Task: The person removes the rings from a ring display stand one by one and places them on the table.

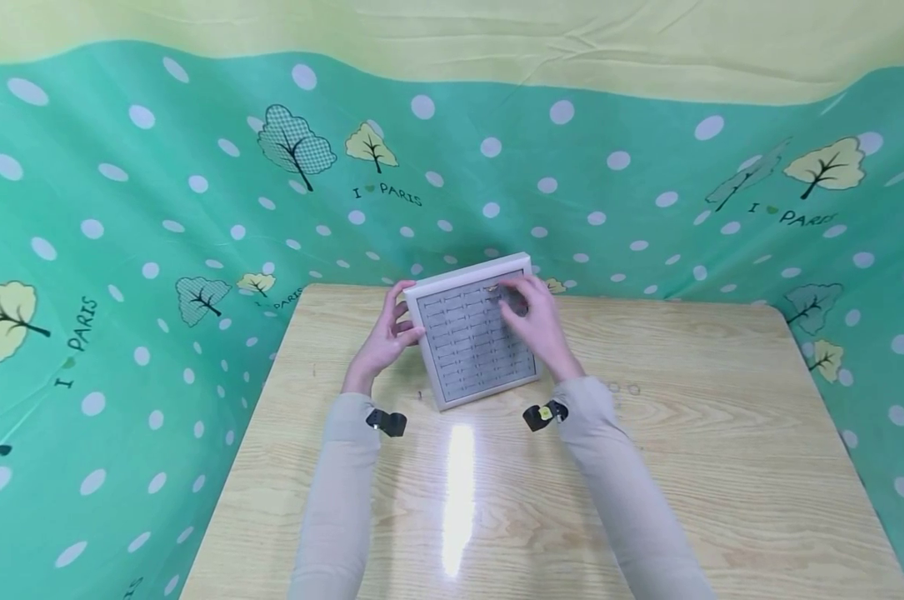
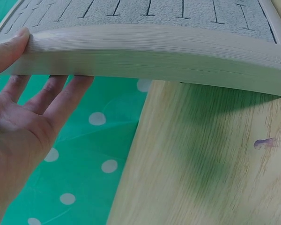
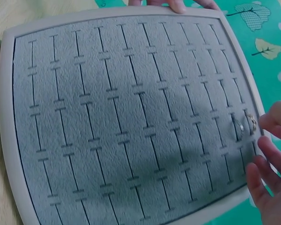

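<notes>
The room is bright and evenly lit from overhead; a long white streak of glare lies on the tabletop (image 1: 459, 492) between the sleeves. Shadows are soft: a blurred dark patch sits on the wood under the raised tray (image 2: 178, 51) in the left wrist view. The head view bows strongly at its edges (the backdrop curves like a bowl). Close fingers (image 3: 267, 187) in the right wrist view look slightly soft.

Wooden table (image 1: 646, 467); green polka-dot tree-print cloth (image 1: 159, 208) behind.
</notes>
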The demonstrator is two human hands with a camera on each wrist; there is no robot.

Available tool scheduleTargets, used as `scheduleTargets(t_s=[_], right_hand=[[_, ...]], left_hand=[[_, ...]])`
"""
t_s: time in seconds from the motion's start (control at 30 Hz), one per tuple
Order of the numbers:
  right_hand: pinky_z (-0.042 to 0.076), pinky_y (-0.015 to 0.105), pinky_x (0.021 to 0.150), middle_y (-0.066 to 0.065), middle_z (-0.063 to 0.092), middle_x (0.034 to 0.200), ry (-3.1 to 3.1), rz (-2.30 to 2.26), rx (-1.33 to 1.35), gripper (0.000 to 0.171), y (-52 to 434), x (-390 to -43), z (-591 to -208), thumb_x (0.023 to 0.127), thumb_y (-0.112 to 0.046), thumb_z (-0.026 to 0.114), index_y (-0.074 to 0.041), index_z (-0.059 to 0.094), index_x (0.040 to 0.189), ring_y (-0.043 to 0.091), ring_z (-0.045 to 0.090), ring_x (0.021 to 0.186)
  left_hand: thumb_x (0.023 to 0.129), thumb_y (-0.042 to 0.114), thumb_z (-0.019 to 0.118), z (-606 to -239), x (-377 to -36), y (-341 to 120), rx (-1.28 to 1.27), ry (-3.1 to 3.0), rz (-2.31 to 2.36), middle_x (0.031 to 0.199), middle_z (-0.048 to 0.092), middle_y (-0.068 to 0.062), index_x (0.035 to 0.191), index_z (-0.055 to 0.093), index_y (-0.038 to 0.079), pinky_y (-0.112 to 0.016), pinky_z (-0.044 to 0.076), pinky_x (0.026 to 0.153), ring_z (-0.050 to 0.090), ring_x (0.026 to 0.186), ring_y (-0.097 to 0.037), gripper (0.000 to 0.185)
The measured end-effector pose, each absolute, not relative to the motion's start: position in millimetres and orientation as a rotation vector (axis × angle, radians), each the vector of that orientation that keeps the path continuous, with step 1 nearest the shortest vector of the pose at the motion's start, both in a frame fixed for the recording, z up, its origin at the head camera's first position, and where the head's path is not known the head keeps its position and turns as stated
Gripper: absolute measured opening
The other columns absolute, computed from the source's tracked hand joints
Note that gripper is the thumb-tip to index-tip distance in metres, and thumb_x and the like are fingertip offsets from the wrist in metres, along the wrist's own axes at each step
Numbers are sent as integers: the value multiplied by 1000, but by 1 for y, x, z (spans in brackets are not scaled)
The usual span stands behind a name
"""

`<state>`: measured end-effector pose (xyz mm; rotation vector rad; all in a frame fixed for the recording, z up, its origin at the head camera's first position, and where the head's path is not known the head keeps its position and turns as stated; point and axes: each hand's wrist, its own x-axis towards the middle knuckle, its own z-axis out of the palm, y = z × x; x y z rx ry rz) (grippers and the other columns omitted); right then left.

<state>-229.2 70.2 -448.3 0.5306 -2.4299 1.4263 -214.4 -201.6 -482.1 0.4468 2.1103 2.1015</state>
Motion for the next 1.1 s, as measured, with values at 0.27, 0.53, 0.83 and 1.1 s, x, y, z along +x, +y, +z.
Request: scheduleTargets(t_s=[0.27, 0.53, 0.83, 1.1], right_hand=[[40, 33, 83, 11, 54, 112, -2389, 1427, 429, 24, 58, -235, -455, 84, -3, 69, -2, 69, 108, 26, 43, 105], [39, 36, 87, 11, 54, 108, -2367, 1508, 367, 18, 52, -236, -460, 85, -4, 70, -2, 69, 103, 26, 43, 104], [40, 35, 84, 11, 53, 103, -2393, 1497, 300, 17, 47, -237, -460, 82, -2, 70, -2, 67, 98, 26, 43, 99], [37, 40, 86, 11, 50, 97, -2418, 1384, 293, 11, 45, -238, -461, 78, -1, 69, -4, 63, 87, 28, 42, 97]], left_hand=[[87, -19, 50, -481, -215, -201, 459, 2105, 2103, 129, 47, -24, 149, 20, 22, -46, 55, 81, 59, 103, -40, 80], [87, -19, 50, -481, -215, -202, 445, 2108, 2097, 129, 46, -25, 150, 17, 18, -46, 55, 81, 58, 103, -40, 80], [88, -19, 50, -482, -214, -202, 432, 2109, 2091, 131, 45, -27, 150, 20, 23, -48, 54, 83, 56, 106, -46, 81], [86, -21, 49, -483, -214, -202, 460, 2114, 2104, 128, 48, -24, 147, 23, 24, -48, 55, 80, 59, 101, -42, 80]])
